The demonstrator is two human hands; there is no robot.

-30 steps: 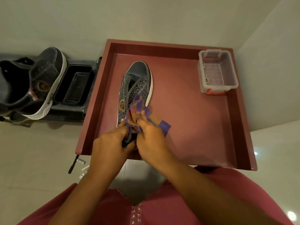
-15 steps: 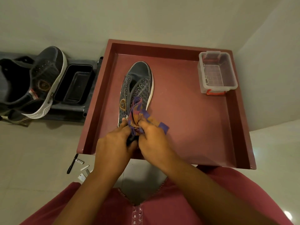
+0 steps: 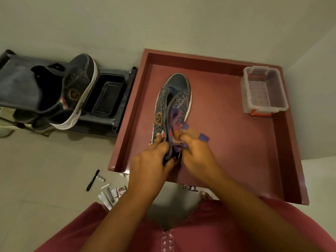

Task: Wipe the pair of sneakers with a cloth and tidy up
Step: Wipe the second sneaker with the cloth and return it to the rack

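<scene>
A dark grey sneaker (image 3: 175,99) with a white sole lies on the maroon tray table (image 3: 236,142), toe pointing away from me. My left hand (image 3: 151,164) grips its heel end. My right hand (image 3: 197,153) holds a purple and orange cloth (image 3: 179,124) bunched against the shoe's opening and right side. The heel is hidden under my hands. The second grey sneaker (image 3: 78,93) rests on its side on a dark rack (image 3: 16,82) at the left.
A clear plastic box (image 3: 263,91) with a red latch stands at the table's far right corner. A black tub (image 3: 105,96) sits on the rack beside the second sneaker. A black pen (image 3: 92,180) and small packets (image 3: 112,194) lie on the floor at left.
My right hand with the cloth has shifted slightly along the sneaker's opening while my left hand keeps its grip on the heel. The camera has tilted a little.
</scene>
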